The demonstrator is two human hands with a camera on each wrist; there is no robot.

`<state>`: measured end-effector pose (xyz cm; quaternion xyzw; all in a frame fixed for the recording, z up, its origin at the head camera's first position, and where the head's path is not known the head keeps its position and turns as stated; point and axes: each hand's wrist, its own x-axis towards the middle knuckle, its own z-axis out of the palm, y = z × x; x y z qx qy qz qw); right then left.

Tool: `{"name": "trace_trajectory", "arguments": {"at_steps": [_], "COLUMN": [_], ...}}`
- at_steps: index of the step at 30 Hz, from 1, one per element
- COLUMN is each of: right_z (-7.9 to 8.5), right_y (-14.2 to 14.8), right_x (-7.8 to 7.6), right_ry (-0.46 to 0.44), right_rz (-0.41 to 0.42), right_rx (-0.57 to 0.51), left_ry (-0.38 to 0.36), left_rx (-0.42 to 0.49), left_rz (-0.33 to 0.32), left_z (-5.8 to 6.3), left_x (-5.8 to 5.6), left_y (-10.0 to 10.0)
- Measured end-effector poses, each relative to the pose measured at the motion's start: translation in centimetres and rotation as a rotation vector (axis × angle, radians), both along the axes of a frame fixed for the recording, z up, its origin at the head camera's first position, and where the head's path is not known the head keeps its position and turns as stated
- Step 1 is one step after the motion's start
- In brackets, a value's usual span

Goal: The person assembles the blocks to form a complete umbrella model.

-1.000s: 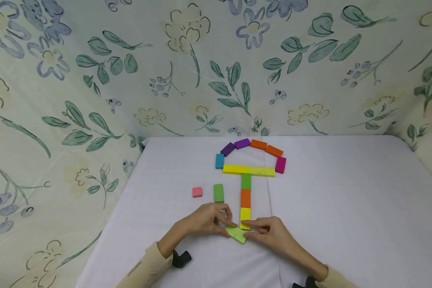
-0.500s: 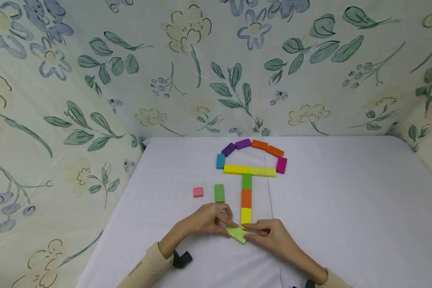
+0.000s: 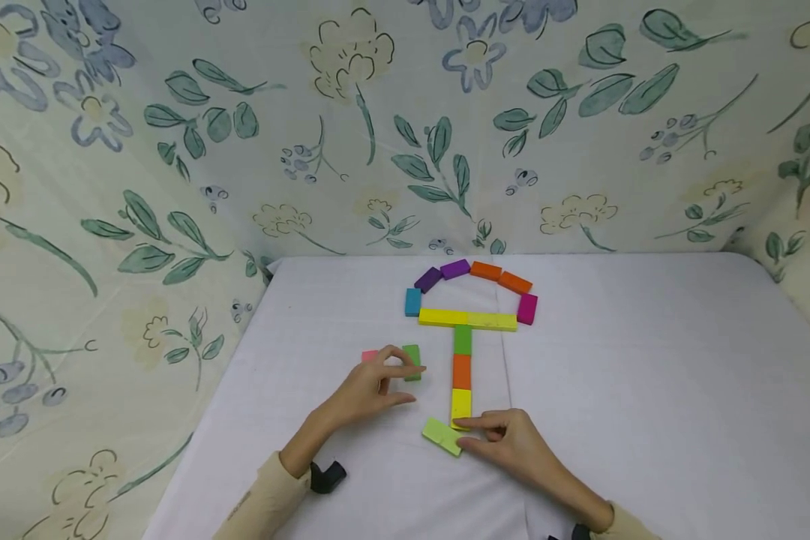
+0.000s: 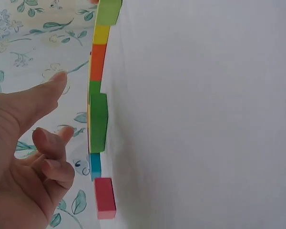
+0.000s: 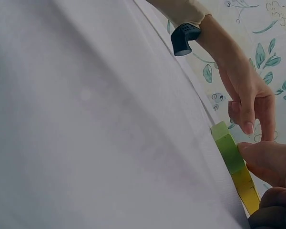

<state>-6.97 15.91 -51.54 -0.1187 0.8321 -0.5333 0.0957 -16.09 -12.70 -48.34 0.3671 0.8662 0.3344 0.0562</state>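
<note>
In the head view a light green block lies slantwise at the near end of a yellow block. My right hand pinches its right end, thumb at the near corner and index fingertip where it meets the yellow block. My left hand is held above the cloth with thumb and index finger apart, nothing between them. Its fingers overlap a green block and partly hide a pink block. The left wrist view shows that green block and pink block beyond the fingers.
An orange block and another green one continue the column up to a yellow bar. Above it arch blue, purple, orange and magenta blocks. White cloth covers the table; floral fabric hangs behind.
My left hand has let go of the light green block and moved up and left towards the green and pink blocks. The right hand stays at the light green block.
</note>
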Motion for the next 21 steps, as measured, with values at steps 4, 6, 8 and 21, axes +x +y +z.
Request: {"name": "trace_trajectory", "arguments": {"at_steps": [4, 6, 8, 21], "right_z": [0.1, 0.1, 0.1, -0.1], "right_y": [-0.1, -0.1, -0.1, -0.1], "right_x": [0.0, 0.0, 0.0, 0.0], "right_ry": [-0.009, -0.003, 0.004, -0.008], "right_rz": [0.003, 0.006, 0.008, 0.001], "right_rx": [-0.006, -0.011, -0.014, -0.001], "left_ry": [0.068, 0.072, 0.070, 0.034], "left_rx": [0.000, -0.025, -0.056, -0.137], "left_rz": [0.081, 0.094, 0.094, 0.098], "left_z": [-0.2, -0.3, -0.3, -0.4], "left_x": [-1.2, -1.7, -2.0, -3.2], "left_y": [-0.9, -1.1, -1.1, -0.6]}}
